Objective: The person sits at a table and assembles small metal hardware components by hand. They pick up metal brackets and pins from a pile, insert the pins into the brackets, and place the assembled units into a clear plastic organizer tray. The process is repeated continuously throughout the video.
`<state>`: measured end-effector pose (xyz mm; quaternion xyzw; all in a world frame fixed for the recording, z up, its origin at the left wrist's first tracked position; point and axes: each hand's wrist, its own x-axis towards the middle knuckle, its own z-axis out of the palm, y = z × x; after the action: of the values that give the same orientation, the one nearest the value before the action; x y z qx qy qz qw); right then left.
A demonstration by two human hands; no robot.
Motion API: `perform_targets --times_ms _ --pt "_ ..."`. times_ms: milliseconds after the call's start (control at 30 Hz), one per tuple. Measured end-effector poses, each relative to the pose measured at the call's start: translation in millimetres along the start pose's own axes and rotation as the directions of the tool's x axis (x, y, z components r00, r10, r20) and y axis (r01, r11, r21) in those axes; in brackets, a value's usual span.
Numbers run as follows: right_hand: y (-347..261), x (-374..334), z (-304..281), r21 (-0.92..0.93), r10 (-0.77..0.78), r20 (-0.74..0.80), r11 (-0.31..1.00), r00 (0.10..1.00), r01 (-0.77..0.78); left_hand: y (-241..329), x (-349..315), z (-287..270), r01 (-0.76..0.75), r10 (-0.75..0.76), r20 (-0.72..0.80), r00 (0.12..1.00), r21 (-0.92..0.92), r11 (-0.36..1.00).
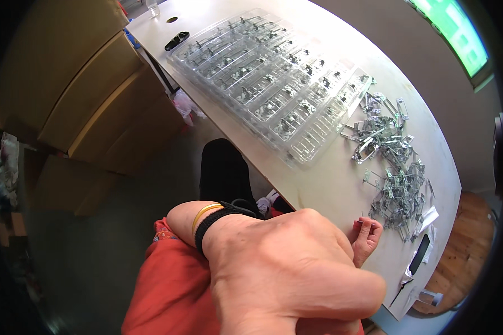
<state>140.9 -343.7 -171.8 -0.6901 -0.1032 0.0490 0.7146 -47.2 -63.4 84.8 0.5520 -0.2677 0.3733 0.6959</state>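
Note:
My left hand (296, 273) fills the lower middle, close up and seen from the back, its fingers curled under and mostly hidden. A yellow bangle (205, 210) and a black band (209, 222) circle that wrist. Behind it, at the table's near edge, my right hand (365, 239) shows only in part. Its thumb and fingertips pinch together, with a tiny thin sliver at the tips that I cannot make out. Just past these fingertips lies a loose heap of small silvery metal brackets (394, 178), tangled together.
Left of the heap, stacked clear plastic trays (251, 84) carry metal parts in rows of compartments. A black object (177, 41) lies by their far corner. White paper scraps (426, 221) and a dark strip (420, 254) lie at the right end of the table (313, 190). Cardboard boxes (95, 89) stand left.

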Motion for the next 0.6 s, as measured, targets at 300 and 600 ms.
perform_targets --times_ms 300,600 --pt "-9 -1 6 -0.037 -0.035 0.03 0.999 0.999 0.036 -21 -8 9 0.036 -0.045 0.044 0.998 0.188 0.982" --pt "-10 -1 5 -0.033 -0.034 0.034 0.999 0.999 0.035 -48 -4 5 -0.289 0.27 0.127 0.954 0.165 0.943"
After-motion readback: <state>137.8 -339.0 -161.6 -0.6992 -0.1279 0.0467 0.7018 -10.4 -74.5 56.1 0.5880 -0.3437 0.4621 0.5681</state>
